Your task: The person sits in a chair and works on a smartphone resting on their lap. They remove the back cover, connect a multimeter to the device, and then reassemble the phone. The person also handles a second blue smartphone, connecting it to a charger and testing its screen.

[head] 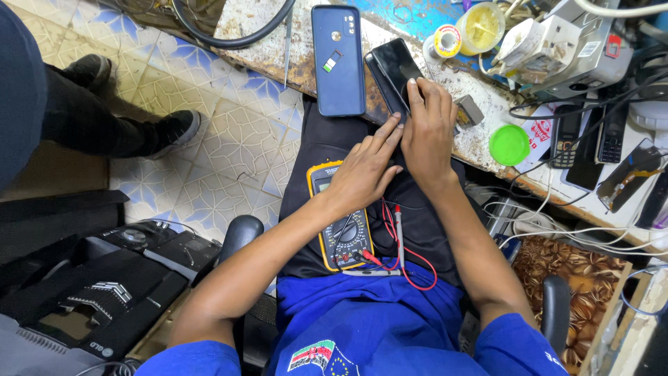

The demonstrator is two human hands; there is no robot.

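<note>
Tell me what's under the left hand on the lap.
A yellow multimeter lies under the left hand, its dial and red probe leads showing. The hand covers most of its display.

Black phone (pixel 396 66): glossy glass. Blue phone (pixel 338 59): smooth matt plastic back. Workbench (pixel 480 136): rough, chipped paint, possibly rusted metal. Multimeter (pixel 341 230): yellow plastic casing. Green lid (pixel 509 144): smooth plastic.

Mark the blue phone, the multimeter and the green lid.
Blue phone (pixel 338 63), head view, middle of its back cover.
Multimeter (pixel 346 237), head view, its dial, below the left hand.
Green lid (pixel 509 144), head view, centre of its top.
</note>
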